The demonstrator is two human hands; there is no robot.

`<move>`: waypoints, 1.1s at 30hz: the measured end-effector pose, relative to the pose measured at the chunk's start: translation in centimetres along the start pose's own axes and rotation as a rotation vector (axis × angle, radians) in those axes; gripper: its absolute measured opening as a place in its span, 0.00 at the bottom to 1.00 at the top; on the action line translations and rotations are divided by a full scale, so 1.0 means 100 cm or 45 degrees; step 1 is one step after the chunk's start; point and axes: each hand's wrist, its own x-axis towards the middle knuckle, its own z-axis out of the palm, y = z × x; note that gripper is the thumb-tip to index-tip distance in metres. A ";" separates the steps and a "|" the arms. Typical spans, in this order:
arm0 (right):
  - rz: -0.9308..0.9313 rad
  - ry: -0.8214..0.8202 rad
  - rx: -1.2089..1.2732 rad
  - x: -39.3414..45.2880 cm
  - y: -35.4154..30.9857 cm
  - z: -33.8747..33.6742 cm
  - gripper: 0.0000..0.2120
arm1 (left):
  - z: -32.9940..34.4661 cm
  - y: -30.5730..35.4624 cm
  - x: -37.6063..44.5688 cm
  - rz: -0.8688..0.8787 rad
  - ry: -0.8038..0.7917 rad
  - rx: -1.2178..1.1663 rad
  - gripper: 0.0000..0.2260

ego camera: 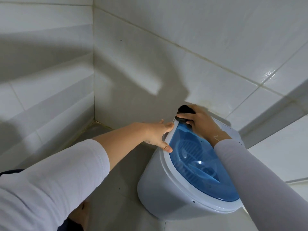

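Observation:
A small white washing machine point(160, 185) with a translucent blue lid point(198, 165) stands on the tiled floor near the wall. My left hand point(156, 134) rests against its left rim, fingers straight along the white edge and thumb on the rim. At the lid's far end my right hand point(202, 122) grips a black cloth point(185, 110) and presses it on the rim. Both arms wear white sleeves. Through the lid a ribbed drum shows.
White tiled walls point(50, 80) meet in a corner at the left, close behind the machine. A white ledge point(275, 117) runs along the right. Grey floor tiles point(120, 189) lie to the left of the machine, with a bare foot point(81, 212) at the bottom.

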 end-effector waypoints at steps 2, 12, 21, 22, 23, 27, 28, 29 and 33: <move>0.016 0.026 -0.022 0.005 0.000 0.000 0.21 | 0.000 -0.001 0.002 0.005 -0.010 0.022 0.49; 0.276 -0.038 -0.384 0.033 0.007 -0.003 0.20 | -0.004 0.004 -0.003 0.030 -0.048 0.102 0.47; 0.409 -0.116 -0.654 0.046 0.004 -0.005 0.20 | -0.006 0.006 -0.007 0.051 -0.055 0.117 0.46; 0.417 -0.121 -0.670 0.046 0.004 -0.006 0.20 | -0.006 0.006 -0.008 0.054 -0.054 0.112 0.46; 0.428 -0.128 -0.684 0.046 0.003 -0.006 0.20 | -0.006 0.006 -0.008 0.055 -0.052 0.106 0.46; 0.477 -0.150 -0.740 0.045 0.000 -0.011 0.17 | -0.007 0.008 -0.012 0.054 -0.056 0.102 0.46; 0.493 -0.154 -0.754 0.044 0.000 -0.014 0.17 | -0.007 0.009 -0.012 0.053 -0.055 0.108 0.46; 0.520 -0.155 -0.749 0.043 0.002 -0.018 0.16 | -0.007 0.010 -0.012 0.051 -0.055 0.110 0.46; 0.694 -0.088 -0.416 0.030 0.026 -0.051 0.17 | -0.006 0.013 -0.012 0.053 -0.049 0.150 0.44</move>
